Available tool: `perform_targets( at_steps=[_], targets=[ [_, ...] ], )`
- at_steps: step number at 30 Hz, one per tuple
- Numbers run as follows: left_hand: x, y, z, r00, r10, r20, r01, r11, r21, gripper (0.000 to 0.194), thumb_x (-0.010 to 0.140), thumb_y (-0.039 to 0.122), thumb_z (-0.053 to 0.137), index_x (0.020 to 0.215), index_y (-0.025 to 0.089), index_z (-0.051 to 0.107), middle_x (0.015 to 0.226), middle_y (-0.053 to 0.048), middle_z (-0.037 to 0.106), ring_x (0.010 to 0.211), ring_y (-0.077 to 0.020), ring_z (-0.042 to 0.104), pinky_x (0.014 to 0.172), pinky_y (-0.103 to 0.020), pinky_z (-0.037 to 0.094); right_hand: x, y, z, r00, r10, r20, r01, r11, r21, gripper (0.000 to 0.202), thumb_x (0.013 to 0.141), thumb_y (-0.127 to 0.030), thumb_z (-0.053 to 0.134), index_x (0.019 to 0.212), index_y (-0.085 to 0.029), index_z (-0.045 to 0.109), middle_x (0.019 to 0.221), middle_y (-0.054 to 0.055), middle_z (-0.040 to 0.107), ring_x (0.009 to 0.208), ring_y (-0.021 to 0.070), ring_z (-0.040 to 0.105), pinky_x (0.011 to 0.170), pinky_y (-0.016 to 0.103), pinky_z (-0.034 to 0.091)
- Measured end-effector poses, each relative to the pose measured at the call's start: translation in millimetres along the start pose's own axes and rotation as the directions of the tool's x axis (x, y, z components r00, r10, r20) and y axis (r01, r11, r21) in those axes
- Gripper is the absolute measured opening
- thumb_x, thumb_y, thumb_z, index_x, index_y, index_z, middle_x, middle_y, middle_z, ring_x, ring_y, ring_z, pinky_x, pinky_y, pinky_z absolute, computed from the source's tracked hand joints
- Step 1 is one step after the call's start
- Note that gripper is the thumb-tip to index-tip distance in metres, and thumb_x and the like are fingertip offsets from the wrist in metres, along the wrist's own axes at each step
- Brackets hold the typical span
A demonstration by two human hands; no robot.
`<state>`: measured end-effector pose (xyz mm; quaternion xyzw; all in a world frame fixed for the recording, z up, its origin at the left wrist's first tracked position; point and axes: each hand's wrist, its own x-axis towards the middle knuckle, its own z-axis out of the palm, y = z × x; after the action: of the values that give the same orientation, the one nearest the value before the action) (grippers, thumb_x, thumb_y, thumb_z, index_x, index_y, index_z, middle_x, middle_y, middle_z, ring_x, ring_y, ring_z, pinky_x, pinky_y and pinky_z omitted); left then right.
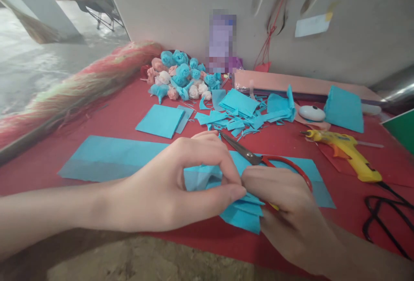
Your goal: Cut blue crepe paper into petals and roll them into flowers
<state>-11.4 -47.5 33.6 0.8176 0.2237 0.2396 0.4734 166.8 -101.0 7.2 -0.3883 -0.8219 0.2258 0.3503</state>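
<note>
Over the red surface [106, 119], I have the left hand [171, 186] pinching folded paper [242, 219]; what the right hand [287, 199] grips, I can't tell. Scissors [242, 149] crowd it, scraps [234, 123] and roses [183, 70] beyond, glue gun [351, 149] rightward.

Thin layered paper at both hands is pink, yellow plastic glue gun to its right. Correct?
Colour's wrong: in the head view, the thin layered paper at the left hand and right hand is blue. The yellow plastic glue gun is to its right.

You have one pair of scissors [252, 157] at 4 o'clock, one glue gun [351, 151] at 3, over twelve flowers [183, 70] at 11.
</note>
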Motion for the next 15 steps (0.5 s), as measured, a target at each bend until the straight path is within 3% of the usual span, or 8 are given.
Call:
perform_targets(
  at_steps=[2, 5, 8, 10, 12, 15],
  targets=[
    [0, 0, -1.8, 1.000, -0.011, 0.010, 0.011, 1.000, -0.005, 0.014, 0.082, 0.018, 0.053, 0.070, 0.017, 0.058, 0.066, 0.002, 0.059, 0.065, -0.0107, 0.050, 0.078, -0.027, 0.039, 0, 0, 0, 1.000, 0.017, 0.023, -0.017, 0.999, 0.029, 0.018, 0.071, -0.004, 0.035, 0.060, -0.015, 0.044, 0.056, -0.002, 0.041, 0.053, 0.0089, 0.037, 0.049, 0.023, 0.026],
    [2, -4, -6.3, 0.999, 0.009, 0.044, -0.007, 0.999, -0.052, 0.024, 0.089, 0.026, 0.042, 0.077, 0.016, 0.060, 0.078, -0.001, 0.062, 0.075, -0.0130, 0.054, 0.078, -0.026, 0.040, 2, 0, -2, 0.981, 0.118, 0.153, -0.149, 0.966, 0.212, 0.020, 0.077, -0.008, 0.038, 0.059, -0.015, 0.045, 0.059, -0.001, 0.043, 0.056, 0.0095, 0.039, 0.052, 0.023, 0.030],
    [6, -8, -9.3, 0.986, 0.109, 0.123, -0.102, 0.993, -0.063, 0.025, 0.080, 0.039, 0.054, 0.085, 0.015, 0.059, 0.082, -0.004, 0.064, 0.082, -0.0175, 0.055, 0.080, -0.028, 0.041, 4, -2, -5, 0.903, 0.304, 0.302, -0.411, 0.815, 0.408, 0.024, 0.084, -0.017, 0.045, 0.060, -0.015, 0.051, 0.057, -0.003, 0.046, 0.054, 0.0078, 0.042, 0.051, 0.021, 0.031],
    [8, -10, -8.8, 0.959, 0.181, 0.217, -0.172, 0.983, -0.059, 0.022, 0.074, 0.035, 0.064, 0.082, 0.015, 0.059, 0.079, -0.004, 0.065, 0.079, -0.0173, 0.056, 0.081, -0.029, 0.042, 4, -3, -7, 0.827, 0.392, 0.403, -0.557, 0.666, 0.496, 0.024, 0.084, -0.022, 0.050, 0.062, -0.015, 0.055, 0.055, -0.004, 0.048, 0.052, 0.0074, 0.045, 0.050, 0.019, 0.033],
    [10, -11, -7.1, 0.934, 0.196, 0.299, -0.186, 0.981, -0.061, 0.010, 0.078, 0.025, 0.060, 0.078, 0.015, 0.058, 0.077, -0.004, 0.065, 0.076, -0.0154, 0.057, 0.077, -0.027, 0.043, 3, -4, -9, 0.765, 0.411, 0.495, -0.641, 0.560, 0.525, 0.024, 0.082, -0.025, 0.052, 0.062, -0.014, 0.057, 0.054, -0.002, 0.050, 0.051, 0.0081, 0.046, 0.050, 0.019, 0.035],
    [10, -11, -5.3, 0.933, 0.149, 0.327, -0.135, 0.989, -0.067, 0.015, 0.083, 0.018, 0.050, 0.071, 0.014, 0.057, 0.067, -0.004, 0.059, 0.066, -0.0132, 0.052, 0.066, -0.025, 0.044, 2, -6, -13, 0.724, 0.414, 0.552, -0.685, 0.529, 0.501, 0.024, 0.081, -0.026, 0.052, 0.062, -0.013, 0.058, 0.053, -0.002, 0.049, 0.050, 0.0079, 0.044, 0.048, 0.019, 0.033]
  ],
)
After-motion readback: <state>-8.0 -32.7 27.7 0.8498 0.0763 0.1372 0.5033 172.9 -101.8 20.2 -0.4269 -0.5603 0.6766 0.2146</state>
